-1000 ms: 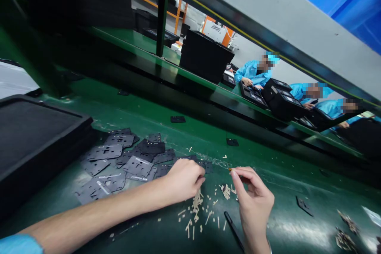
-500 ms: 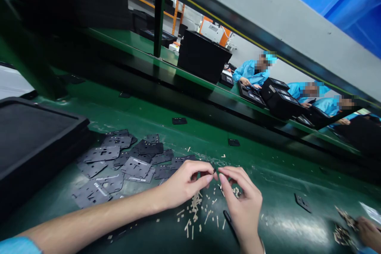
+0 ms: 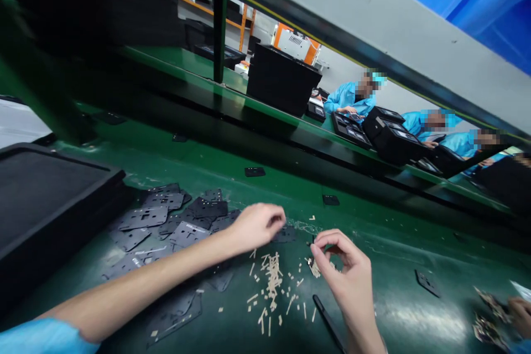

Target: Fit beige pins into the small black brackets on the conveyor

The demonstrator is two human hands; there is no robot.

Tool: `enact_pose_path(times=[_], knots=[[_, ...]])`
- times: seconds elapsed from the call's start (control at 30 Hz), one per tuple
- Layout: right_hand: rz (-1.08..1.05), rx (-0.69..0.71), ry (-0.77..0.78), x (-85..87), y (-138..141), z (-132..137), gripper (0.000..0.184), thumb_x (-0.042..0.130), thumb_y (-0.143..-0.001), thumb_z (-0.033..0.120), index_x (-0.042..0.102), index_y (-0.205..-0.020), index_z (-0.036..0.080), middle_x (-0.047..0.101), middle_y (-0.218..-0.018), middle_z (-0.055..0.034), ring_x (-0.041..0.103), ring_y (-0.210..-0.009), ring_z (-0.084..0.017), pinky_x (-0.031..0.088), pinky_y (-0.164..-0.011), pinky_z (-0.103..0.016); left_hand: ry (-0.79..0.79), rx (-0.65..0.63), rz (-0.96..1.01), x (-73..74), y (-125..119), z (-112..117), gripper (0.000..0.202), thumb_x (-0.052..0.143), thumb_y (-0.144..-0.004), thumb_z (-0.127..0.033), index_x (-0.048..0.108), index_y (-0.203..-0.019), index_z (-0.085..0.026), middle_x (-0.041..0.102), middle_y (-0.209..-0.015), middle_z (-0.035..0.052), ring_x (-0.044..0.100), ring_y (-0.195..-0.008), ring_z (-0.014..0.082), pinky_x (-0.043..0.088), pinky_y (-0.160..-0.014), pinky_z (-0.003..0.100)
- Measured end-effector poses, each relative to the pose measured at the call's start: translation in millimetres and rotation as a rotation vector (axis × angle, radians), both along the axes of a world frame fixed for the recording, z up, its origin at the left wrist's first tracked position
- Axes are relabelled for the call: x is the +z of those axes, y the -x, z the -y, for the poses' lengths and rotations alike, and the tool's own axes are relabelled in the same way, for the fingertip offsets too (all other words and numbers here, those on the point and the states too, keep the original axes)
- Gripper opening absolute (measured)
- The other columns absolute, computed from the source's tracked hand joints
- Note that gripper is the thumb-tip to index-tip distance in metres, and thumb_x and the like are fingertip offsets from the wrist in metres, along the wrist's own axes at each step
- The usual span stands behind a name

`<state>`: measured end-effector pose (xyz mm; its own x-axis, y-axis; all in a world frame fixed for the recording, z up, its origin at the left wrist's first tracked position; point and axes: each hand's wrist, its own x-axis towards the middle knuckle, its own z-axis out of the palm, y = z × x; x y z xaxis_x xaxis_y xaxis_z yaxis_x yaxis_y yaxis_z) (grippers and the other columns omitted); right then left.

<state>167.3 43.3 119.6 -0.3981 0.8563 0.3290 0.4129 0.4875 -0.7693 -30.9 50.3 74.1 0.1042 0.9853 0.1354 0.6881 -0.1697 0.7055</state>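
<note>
My left hand (image 3: 262, 223) hovers over the right side of a loose pile of thin dark plates (image 3: 188, 234). Its fingers curl inward, and whatever they may hold is hidden. Just beyond its fingertips lies another dark plate (image 3: 286, 233). My right hand (image 3: 346, 268) pinches thumb to forefinger, with a small dark piece (image 3: 313, 239) showing at the tips. Below that hand is a little heap of light pieces (image 3: 315, 268). Many beige strips and bits (image 3: 272, 282) lie scattered between my hands. Black tweezers (image 3: 327, 321) rest beside my right wrist.
A stack of black foam trays (image 3: 53, 188) stands at the left. Small dark plates (image 3: 254, 171) dot the green bench. At the far right another person's hand (image 3: 520, 310) is near a pile of small pieces (image 3: 485, 329). Across the shelf, people in blue work beside black boxes (image 3: 284, 80).
My hands have parted. The left moved left and slightly up, away from the right, which shifted slightly right and stays pinched. More of the beige strips and the tweezers now shows.
</note>
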Motion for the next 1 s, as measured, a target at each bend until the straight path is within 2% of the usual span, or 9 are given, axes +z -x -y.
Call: enact_pose_path(times=[0.13,0.27,0.37,0.5,0.63,0.7,0.77,0.87,1.0], knots=[[-0.004,-0.043,-0.027,3.0,-5.3,-0.4,0.010,0.058,-0.079,0.018,0.055,-0.069,0.020,0.057,-0.074,-0.0005,0.052,-0.063,-0.013,0.041,-0.053,-0.023,-0.004,0.304,-0.093,-15.3,34.2,-67.4,0.021,0.052,-0.085,-0.012,0.060,-0.104,-0.014,0.056,-0.115,0.0117,0.049,-0.111,0.0258,0.040,-0.091,0.038],[0.003,-0.071,-0.032,5.2,-6.8,0.1,0.011,0.058,-0.079,0.020,0.056,-0.068,0.019,0.058,-0.073,-0.0009,0.050,-0.059,-0.012,0.040,-0.051,-0.023,0.077,0.416,-0.037,-21.5,61.2,-114.6,0.031,0.054,-0.089,-0.028,0.052,-0.117,-0.014,0.054,-0.118,0.0100,0.056,-0.102,0.0229,0.048,-0.085,0.044],[0.007,-0.077,-0.024,6.0,-5.2,-0.7,0.012,0.059,-0.078,0.021,0.058,-0.067,0.019,0.059,-0.072,-0.0014,0.050,-0.056,-0.012,0.040,-0.050,-0.023,0.122,0.382,0.075,-19.2,66.5,-123.4,0.030,0.053,-0.089,-0.029,0.053,-0.115,-0.014,0.056,-0.115,0.0087,0.058,-0.097,0.0221,0.050,-0.081,0.041],[-0.079,-0.100,0.008,3.0,-1.8,-1.1,0.012,0.061,-0.077,0.022,0.061,-0.066,0.018,0.059,-0.071,-0.0022,0.053,-0.060,-0.013,0.041,-0.050,-0.023,0.120,0.239,0.284,-9.9,42.3,-96.8,0.022,0.052,-0.090,-0.027,0.057,-0.104,-0.011,0.063,-0.095,0.0059,0.063,-0.078,0.0162,0.053,-0.066,0.031],[-0.258,-0.154,0.066,-4.8,0.9,0.4,0.009,0.061,-0.078,0.022,0.059,-0.070,0.018,0.060,-0.076,-0.0034,0.057,-0.068,-0.015,0.044,-0.054,-0.023,0.131,0.057,0.519,0.0,-3.2,-35.4,0.020,0.054,-0.086,-0.032,0.050,-0.095,-0.014,0.065,-0.075,0.0012,0.060,-0.053,0.0110,0.045,-0.043,0.019],[-0.324,-0.174,0.087,-7.8,1.8,2.1,0.009,0.061,-0.079,0.023,0.058,-0.072,0.019,0.061,-0.080,-0.0042,0.058,-0.074,-0.016,0.045,-0.056,-0.023,0.206,-0.064,0.845,5.8,-21.4,-4.5,0.028,0.062,-0.078,-0.036,0.044,-0.087,-0.016,0.063,-0.070,-0.0004,0.054,-0.046,0.0088,0.040,-0.037,0.016],[-0.351,-0.186,0.113,-8.8,2.4,4.8,0.009,0.060,-0.080,0.024,0.057,-0.072,0.019,0.062,-0.085,-0.0052,0.059,-0.077,-0.017,0.045,-0.056,-0.023,0.258,-0.122,1.009,12.4,-33.0,19.5,0.033,0.067,-0.073,-0.036,0.040,-0.080,-0.018,0.059,-0.065,-0.0028,0.050,-0.045,0.0070,0.039,-0.036,0.014],[-0.340,-0.176,0.158,-7.0,3.9,10.7,0.010,0.060,-0.080,0.025,0.057,-0.073,0.019,0.062,-0.085,-0.0046,0.059,-0.073,-0.015,0.044,-0.054,-0.022,0.243,-0.136,1.028,22.2,-40.3,40.0,0.029,0.066,-0.074,-0.029,0.040,-0.074,-0.017,0.051,-0.062,-0.0056,0.046,-0.047,0.0052,0.038,-0.037,0.012],[-0.314,-0.174,0.164,-2.4,7.2,18.4,0.009,0.061,-0.079,0.024,0.057,-0.072,0.019,0.060,-0.072,-0.0016,0.057,-0.061,-0.013,0.045,-0.052,-0.022,0.188,-0.144,0.964,30.6,-42.2,49.4,0.021,0.061,-0.076,-0.022,0.041,-0.071,-0.017,0.045,-0.061,-0.0063,0.042,-0.048,0.0046,0.039,-0.040,0.012]])
